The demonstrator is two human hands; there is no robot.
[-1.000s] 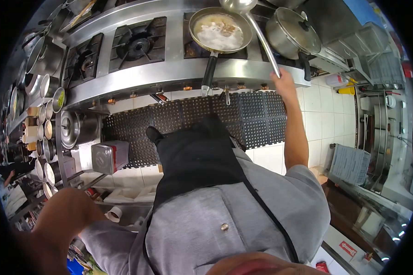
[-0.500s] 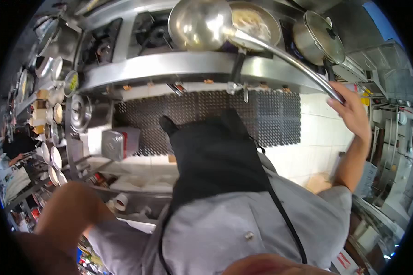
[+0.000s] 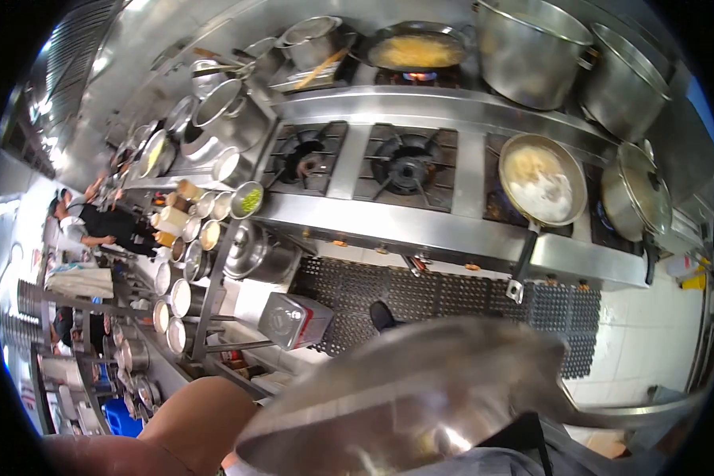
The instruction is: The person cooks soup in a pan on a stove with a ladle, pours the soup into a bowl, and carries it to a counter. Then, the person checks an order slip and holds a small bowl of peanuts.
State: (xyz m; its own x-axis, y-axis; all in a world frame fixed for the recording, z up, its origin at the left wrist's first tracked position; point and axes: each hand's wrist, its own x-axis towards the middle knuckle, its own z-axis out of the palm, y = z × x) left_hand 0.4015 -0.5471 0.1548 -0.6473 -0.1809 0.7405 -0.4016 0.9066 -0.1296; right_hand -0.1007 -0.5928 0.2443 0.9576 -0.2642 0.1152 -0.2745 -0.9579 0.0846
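Note:
A large shiny steel pan [image 3: 404, 381] with a long metal handle [image 3: 642, 416] fills the lower middle, tilted and smeared by motion. It covers most of my torso. The handle runs off toward the lower right edge, where my right hand does not show. At the lower left my bare left arm [image 3: 190, 424] is bent beside the pan's rim; its hand does not show clearly. On the stove ahead, a frying pan [image 3: 523, 258] holds yellowish food with white froth, its handle pointing toward me. To its right stands a glass-lidded pot [image 3: 631, 194].
Behind are a wok [image 3: 373, 36] over a blue flame and a tall stockpot [image 3: 527, 63]. Two bare burners [image 3: 408, 166] lie left of the frying pan. A plastic box [image 3: 285, 321] sits by the perforated floor mat [image 3: 420, 293]. Another person [image 3: 95, 226] stands far left.
The steel pan has come off the stove area toward my body and tilted, uncovering the frying pan. The view has swung left and up. My right hand, earlier on the handle, has left the view.

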